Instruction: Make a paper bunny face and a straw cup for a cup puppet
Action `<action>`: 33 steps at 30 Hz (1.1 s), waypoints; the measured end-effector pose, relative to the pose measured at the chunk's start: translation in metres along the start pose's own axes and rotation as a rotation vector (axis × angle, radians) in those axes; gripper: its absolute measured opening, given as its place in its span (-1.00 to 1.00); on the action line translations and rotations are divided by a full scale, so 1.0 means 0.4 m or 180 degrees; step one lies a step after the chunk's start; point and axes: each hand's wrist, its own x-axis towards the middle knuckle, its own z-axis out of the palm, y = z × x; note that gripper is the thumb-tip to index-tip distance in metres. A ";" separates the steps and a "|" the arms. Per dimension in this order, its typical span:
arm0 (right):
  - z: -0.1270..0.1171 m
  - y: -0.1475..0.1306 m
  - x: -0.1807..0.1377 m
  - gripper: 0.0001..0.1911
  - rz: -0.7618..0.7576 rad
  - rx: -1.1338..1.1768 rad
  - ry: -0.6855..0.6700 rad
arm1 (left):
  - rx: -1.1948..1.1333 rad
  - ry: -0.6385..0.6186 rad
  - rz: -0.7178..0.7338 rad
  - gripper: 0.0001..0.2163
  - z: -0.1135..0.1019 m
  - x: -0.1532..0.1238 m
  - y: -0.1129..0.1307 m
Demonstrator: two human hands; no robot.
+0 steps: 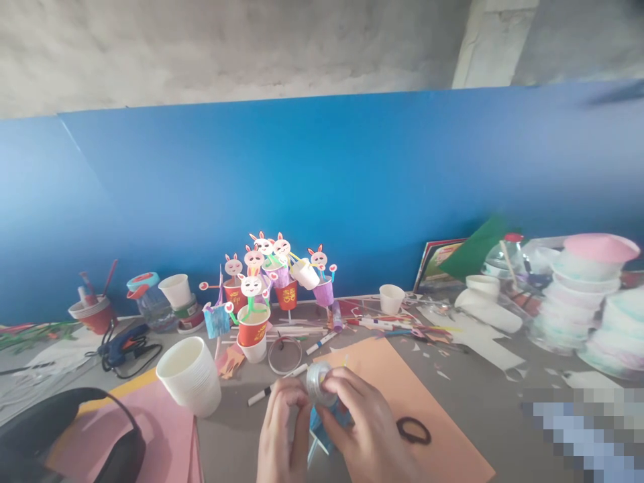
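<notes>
My right hand [369, 419] grips a roll of clear tape [316, 382] between thumb and fingers. Close on its left, my left hand [284, 419] is closed with fingers bent in beside the roll; what they pinch is hidden. Below the tape, between both hands, shows a blue-coloured piece [327, 429] with white sticks [316, 451] at its lower end; the hands partly cover it. An orange paper sheet [402, 376] lies under and beside my right hand, with a dark ring-shaped band [414, 430] on it.
Several rabbit-faced paper-cup figures [253, 325] stand beyond my hands. To the left are a stack of white cups [190, 376], pink paper [166, 429], black headphones [125, 449] and a blue glue gun [123, 350]. Markers [261, 396] and scraps lie about; tiered pastel cup stacks [583, 295] stand right.
</notes>
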 end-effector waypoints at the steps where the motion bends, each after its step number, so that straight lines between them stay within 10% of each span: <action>1: -0.001 0.000 0.001 -0.84 -0.0009 -0.0016 0.0020 | 0.0019 0.0021 0.0013 -0.90 0.000 0.000 0.000; 33: -0.012 -0.017 -0.005 -0.85 -0.0136 -0.0346 0.0240 | -0.0410 -0.0167 -0.0428 -0.83 -0.021 0.002 -0.017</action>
